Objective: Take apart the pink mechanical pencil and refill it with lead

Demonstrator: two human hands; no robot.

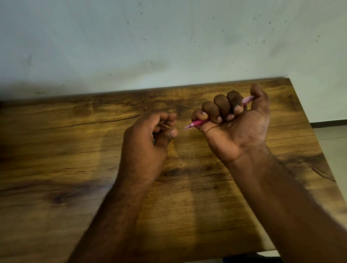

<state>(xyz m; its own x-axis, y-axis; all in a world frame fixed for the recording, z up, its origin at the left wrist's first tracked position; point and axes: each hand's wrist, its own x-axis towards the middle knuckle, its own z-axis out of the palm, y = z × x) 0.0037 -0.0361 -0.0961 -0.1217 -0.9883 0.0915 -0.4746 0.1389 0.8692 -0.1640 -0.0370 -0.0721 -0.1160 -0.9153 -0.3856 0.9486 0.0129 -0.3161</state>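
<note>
Gripping pink pencil [197,123] — right hand [235,122] fisted; left hand [147,140] curled, perhaps empty — table [47,210] bare.

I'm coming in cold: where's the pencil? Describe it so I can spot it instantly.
Find the wooden table against the pale wall, then the right hand, a raised fist near the right end. The pink mechanical pencil runs through that fist, tip toward the left hand: the only pink thing here.
</note>
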